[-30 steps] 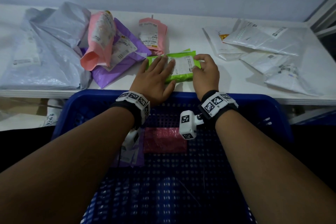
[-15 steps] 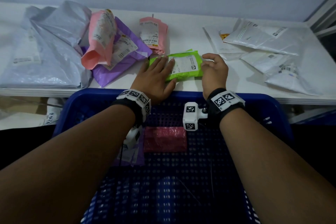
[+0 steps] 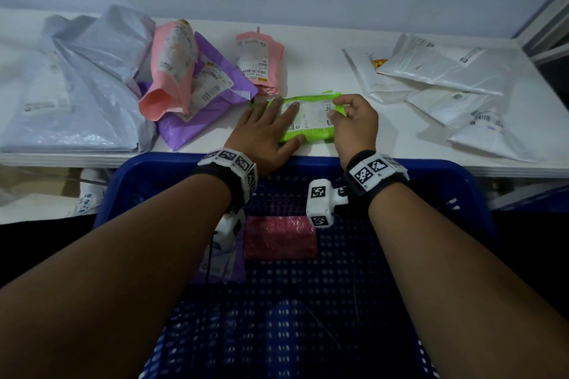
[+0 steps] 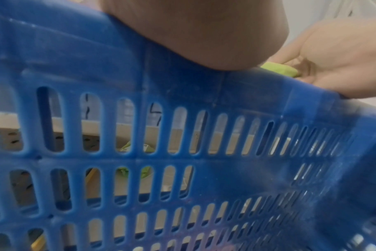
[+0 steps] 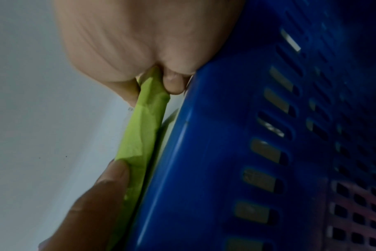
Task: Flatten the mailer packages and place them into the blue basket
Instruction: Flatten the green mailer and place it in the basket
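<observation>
While left hand (image 3: 263, 132) presses flat on green mailer (image 3: 311, 118), right hand (image 3: 354, 120) pinches its right end. Mailer on table (image 3: 308, 71), just beyond basket (image 3: 431, 169) rim. Risk: slick film slides under palm, refolds; trapped air puffs back.

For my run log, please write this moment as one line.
step: flattening | left hand: pressing flat on green mailer | right hand: pinching its right end | place: white table | blue basket: mailer not yet in
</observation>
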